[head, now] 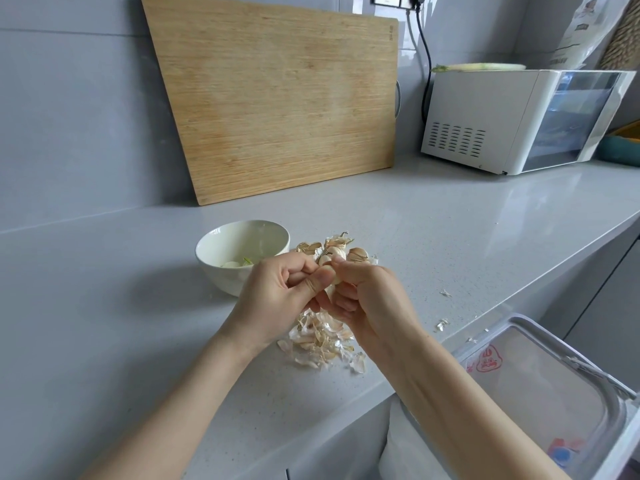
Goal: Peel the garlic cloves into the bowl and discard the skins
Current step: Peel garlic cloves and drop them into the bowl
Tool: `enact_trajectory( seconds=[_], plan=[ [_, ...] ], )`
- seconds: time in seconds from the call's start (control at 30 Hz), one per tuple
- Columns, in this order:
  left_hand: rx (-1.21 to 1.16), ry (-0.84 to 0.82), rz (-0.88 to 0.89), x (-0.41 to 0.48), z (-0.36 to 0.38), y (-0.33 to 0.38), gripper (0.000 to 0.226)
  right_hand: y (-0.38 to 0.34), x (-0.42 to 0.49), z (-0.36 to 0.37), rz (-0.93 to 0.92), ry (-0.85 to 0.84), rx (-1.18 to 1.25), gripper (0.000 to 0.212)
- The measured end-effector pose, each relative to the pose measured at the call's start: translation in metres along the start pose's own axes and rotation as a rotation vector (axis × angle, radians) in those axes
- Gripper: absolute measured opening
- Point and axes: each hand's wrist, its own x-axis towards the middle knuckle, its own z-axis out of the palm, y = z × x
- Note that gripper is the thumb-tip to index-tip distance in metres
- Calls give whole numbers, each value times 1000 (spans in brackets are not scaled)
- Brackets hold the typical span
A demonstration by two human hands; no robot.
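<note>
Both hands meet above the grey counter, pinching one garlic clove (333,279) between them. My left hand (284,296) holds it with thumb and curled fingers; my right hand (367,299) grips it from the other side. A white bowl (221,247) stands just left of the hands, with peeled cloves (231,264) in its bottom. Unpeeled cloves (341,250) lie in a heap just beyond the hands. A pile of papery skins (320,341) lies on the counter under the hands.
A wooden cutting board (277,98) leans against the wall behind. A white microwave (519,119) sits at the back right. A lined bin (540,386) stands below the counter edge at the right. Stray skin bits (443,323) lie near that edge.
</note>
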Motion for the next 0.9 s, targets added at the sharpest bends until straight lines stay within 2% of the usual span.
enact_trajectory(
  seconds=[0.07, 0.17, 0.3, 0.43, 0.57, 0.67, 0.8, 0.9],
  plan=[
    [44, -9, 13, 0, -1, -2, 43, 0, 2, 0, 34, 28, -41, 18],
    [110, -32, 36, 0, -1, -3, 37, 2, 3, -2, 59, 55, -82, 13],
    [89, -63, 3, 1, -2, -5, 30, 6, 4, -8, 79, 36, -98, 37],
    [29, -96, -27, 1, -1, -3, 23, 1, 6, -14, 124, 11, -67, 42],
    [-73, -83, -37, 1, 3, -1, 15, -4, 4, -23, 59, 54, -71, 37],
    [-87, -58, -44, 2, 3, -3, 18, -5, -1, -29, -185, 90, -328, 32],
    [-79, -55, -61, 2, 2, -4, 21, 0, -1, -39, -751, 34, -822, 9],
    [-78, -74, -65, 3, 2, -3, 21, 4, 5, -43, -1080, 18, -1069, 17]
  ],
)
